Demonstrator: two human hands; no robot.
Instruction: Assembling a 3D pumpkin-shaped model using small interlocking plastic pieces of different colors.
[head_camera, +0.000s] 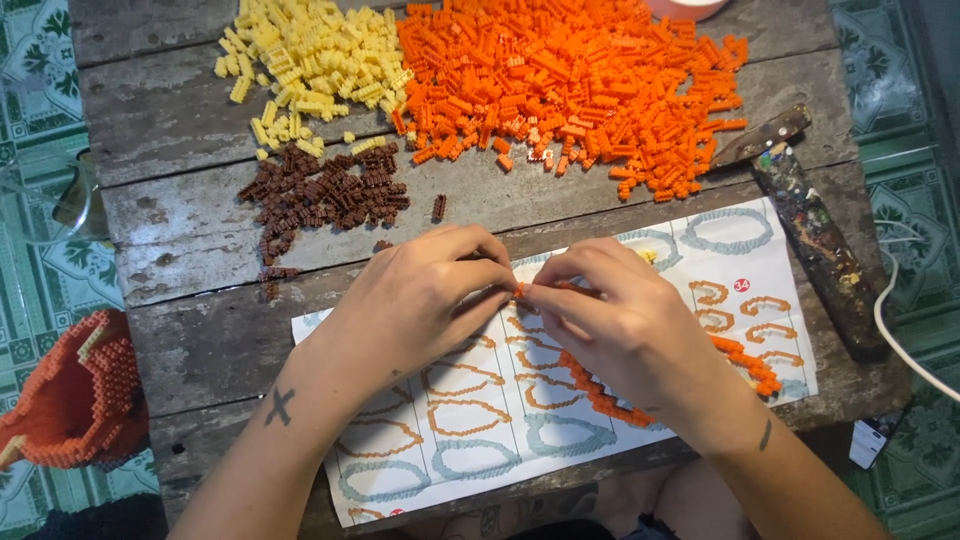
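My left hand (415, 305) and my right hand (610, 315) meet at the middle of a weathered wooden table (180, 170), fingertips pinched together on a small orange brick piece (520, 291). A curved chain of joined orange bricks (600, 392) runs from under my right hand down and to the right. Both hands hover over a white instruction sheet (500, 420) printed with orange and grey-blue outline shapes. A second orange brick strip (750, 365) lies on the sheet to the right.
At the back of the table lie a big orange brick pile (570, 80), a yellow pile (310, 55) and a brown pile (320, 190). A paint-stained stick (820, 240) lies at right. A partly built orange model (75, 400) sits off the table at left.
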